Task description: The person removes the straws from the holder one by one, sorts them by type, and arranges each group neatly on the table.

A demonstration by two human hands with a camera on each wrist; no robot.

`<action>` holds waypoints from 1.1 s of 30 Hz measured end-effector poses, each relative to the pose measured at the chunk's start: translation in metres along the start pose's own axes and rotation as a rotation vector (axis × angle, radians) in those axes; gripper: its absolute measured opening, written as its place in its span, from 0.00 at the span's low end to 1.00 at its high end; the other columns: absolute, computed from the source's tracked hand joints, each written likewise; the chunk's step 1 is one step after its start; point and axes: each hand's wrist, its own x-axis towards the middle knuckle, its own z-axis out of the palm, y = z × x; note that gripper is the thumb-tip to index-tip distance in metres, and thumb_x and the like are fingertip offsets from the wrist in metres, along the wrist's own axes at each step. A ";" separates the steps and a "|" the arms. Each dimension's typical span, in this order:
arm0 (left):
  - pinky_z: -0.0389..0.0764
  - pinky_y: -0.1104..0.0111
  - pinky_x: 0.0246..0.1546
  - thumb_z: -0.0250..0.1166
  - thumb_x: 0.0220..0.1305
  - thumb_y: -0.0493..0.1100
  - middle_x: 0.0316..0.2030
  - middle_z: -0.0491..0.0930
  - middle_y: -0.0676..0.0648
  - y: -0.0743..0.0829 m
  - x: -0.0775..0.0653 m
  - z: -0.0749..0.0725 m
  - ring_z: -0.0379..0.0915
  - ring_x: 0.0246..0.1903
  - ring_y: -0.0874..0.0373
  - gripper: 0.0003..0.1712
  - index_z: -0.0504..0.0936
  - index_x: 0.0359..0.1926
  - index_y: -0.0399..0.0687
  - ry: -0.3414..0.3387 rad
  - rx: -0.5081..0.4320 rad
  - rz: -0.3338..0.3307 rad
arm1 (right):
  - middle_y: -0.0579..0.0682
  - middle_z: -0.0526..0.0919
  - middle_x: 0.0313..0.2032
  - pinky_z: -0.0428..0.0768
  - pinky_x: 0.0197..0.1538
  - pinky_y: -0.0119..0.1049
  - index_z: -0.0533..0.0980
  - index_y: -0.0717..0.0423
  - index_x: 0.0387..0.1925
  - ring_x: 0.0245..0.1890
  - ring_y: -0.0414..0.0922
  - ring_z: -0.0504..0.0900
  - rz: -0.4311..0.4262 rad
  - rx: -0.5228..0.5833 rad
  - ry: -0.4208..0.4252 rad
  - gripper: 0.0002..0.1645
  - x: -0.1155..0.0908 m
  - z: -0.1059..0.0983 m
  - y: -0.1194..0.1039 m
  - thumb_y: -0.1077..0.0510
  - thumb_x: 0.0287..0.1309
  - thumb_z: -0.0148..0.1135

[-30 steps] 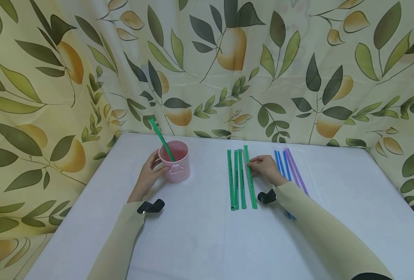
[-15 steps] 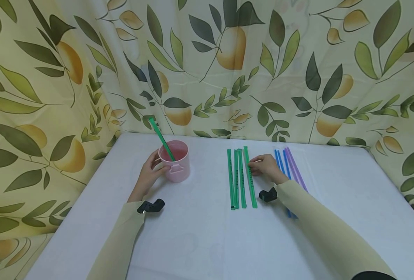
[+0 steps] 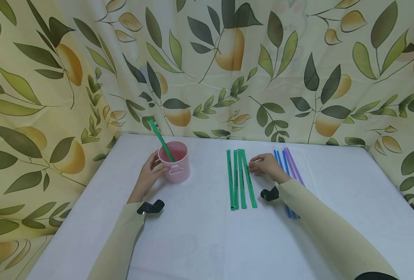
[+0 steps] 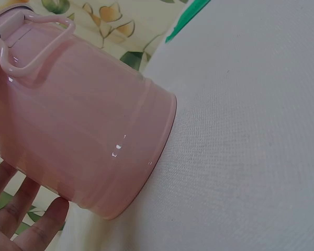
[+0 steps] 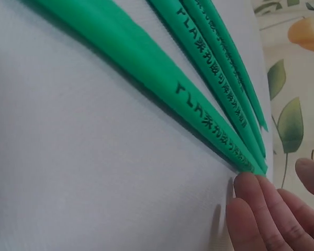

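Note:
My left hand (image 3: pixel 149 175) holds a pink cup (image 3: pixel 177 175) by its left side, thumb near the small front handle (image 4: pixel 39 44). The cup stands upright on the white table, and one green wrapped straw (image 3: pixel 161 140) leans out of it. Several more green wrapped straws (image 3: pixel 236 179) lie side by side at mid-table. At the far part of the rightmost green straw (image 3: pixel 250 186) is my right hand (image 3: pixel 267 167), its fingertips touching or right beside it. In the right wrist view the thumb (image 5: pixel 310 175) stands apart from the fingers, with nothing pinched between.
Blue straws (image 3: pixel 286 163) and purple straws (image 3: pixel 294 167) lie under and beyond my right forearm, partly hidden by it. A fruit-and-leaf patterned curtain (image 3: pixel 207 70) hangs along the back and left of the white table (image 3: pixel 193 241).
The far end of the rightmost green straw has swung left, toward its neighbours, and slid slightly nearer. My right hand has barely shifted. The left hand and cup stay put.

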 end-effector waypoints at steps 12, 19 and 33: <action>0.67 0.51 0.66 0.67 0.58 0.45 0.70 0.57 0.46 -0.002 -0.001 0.000 0.56 0.68 0.45 0.43 0.55 0.71 0.54 0.005 0.010 0.011 | 0.65 0.78 0.54 0.85 0.47 0.37 0.69 0.62 0.59 0.44 0.48 0.85 -0.118 0.043 0.011 0.27 0.003 -0.001 -0.001 0.55 0.61 0.59; 0.67 0.51 0.66 0.67 0.58 0.45 0.70 0.58 0.45 -0.003 0.000 0.000 0.56 0.68 0.45 0.43 0.55 0.71 0.54 0.004 0.019 0.008 | 0.64 0.78 0.53 0.82 0.52 0.43 0.69 0.61 0.60 0.45 0.44 0.85 -0.300 0.136 0.045 0.29 0.001 0.004 -0.003 0.52 0.60 0.61; 0.67 0.52 0.66 0.68 0.57 0.44 0.69 0.59 0.45 -0.005 0.001 0.000 0.57 0.67 0.45 0.43 0.57 0.70 0.54 0.013 0.010 0.022 | 0.46 0.84 0.40 0.84 0.41 0.25 0.71 0.63 0.56 0.35 0.31 0.84 -0.602 0.282 0.033 0.25 -0.003 0.016 -0.035 0.59 0.57 0.63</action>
